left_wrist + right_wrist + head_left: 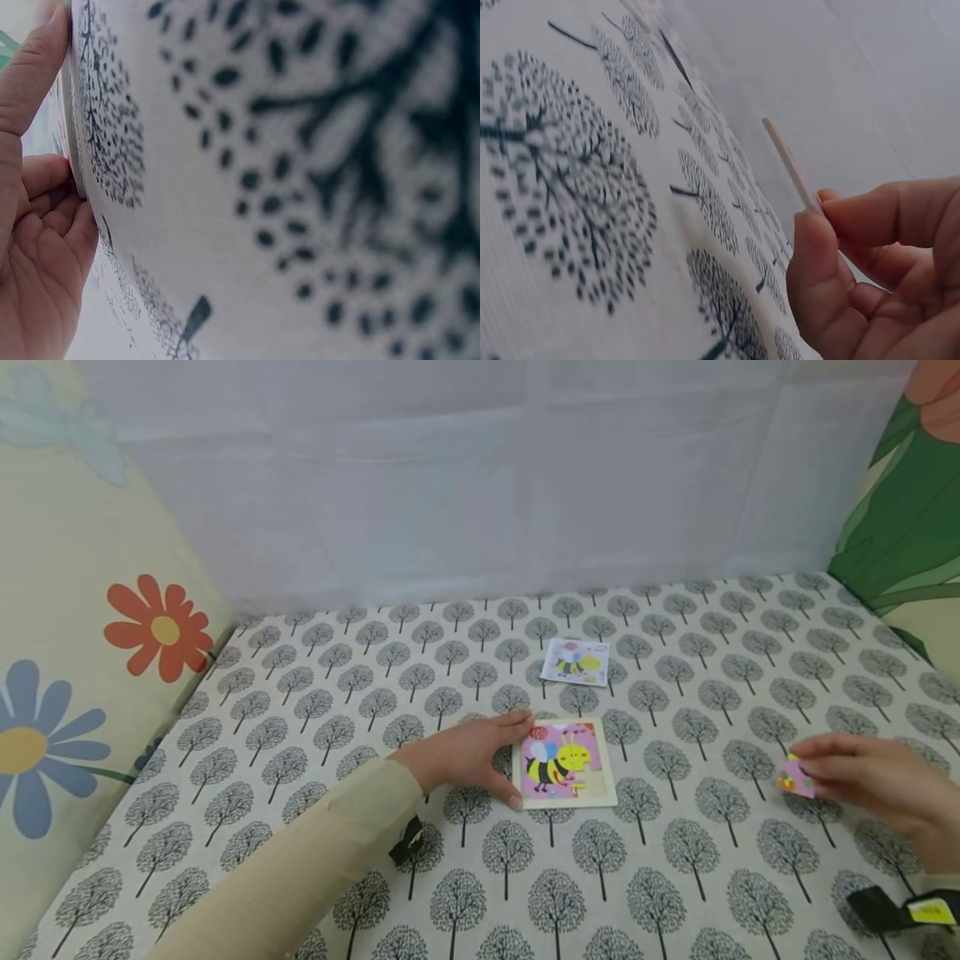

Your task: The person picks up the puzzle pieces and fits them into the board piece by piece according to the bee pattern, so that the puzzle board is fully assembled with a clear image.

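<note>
A square bee puzzle board with a cream frame lies flat on the tablecloth. It shows a black-and-yellow bee on pink, with bare cream base visible at the lower right. My left hand holds the board at its left edge, thumb by the near left corner and fingers by the far one. In the left wrist view, that hand's fingers bend against the board's edge. Off to the right of the board, my right hand pinches a thin pink puzzle piece with yellow and orange marks, raised off the cloth in the right wrist view.
Beyond the board lies a small picture card with the same bee design. Tree-print cloth covers the table. A white sheet hangs at the back, with flower-patterned panels at the sides.
</note>
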`<action>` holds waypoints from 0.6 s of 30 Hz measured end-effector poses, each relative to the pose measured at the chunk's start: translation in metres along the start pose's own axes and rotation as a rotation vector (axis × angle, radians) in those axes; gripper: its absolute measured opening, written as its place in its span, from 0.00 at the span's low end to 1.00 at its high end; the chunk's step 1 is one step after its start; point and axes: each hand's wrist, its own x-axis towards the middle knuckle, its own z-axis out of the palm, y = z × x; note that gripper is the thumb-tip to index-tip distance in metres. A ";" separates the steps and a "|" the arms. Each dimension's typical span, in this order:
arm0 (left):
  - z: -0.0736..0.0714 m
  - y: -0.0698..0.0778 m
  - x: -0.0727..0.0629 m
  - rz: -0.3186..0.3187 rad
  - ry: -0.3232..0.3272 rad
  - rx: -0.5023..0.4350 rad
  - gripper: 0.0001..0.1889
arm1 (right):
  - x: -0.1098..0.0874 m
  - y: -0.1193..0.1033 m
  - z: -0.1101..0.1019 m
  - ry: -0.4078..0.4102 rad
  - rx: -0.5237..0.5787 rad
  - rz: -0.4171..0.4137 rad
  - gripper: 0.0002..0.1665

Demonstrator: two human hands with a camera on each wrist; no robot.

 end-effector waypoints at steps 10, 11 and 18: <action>0.000 0.000 0.000 -0.008 -0.003 0.001 0.57 | 0.003 -0.009 0.019 -0.048 0.055 -0.121 0.18; 0.000 0.000 0.001 -0.009 -0.005 -0.001 0.57 | 0.004 -0.010 0.021 -0.050 0.055 -0.121 0.17; 0.002 -0.002 0.002 -0.001 0.003 -0.007 0.57 | 0.010 -0.018 0.035 -0.090 0.072 -0.130 0.18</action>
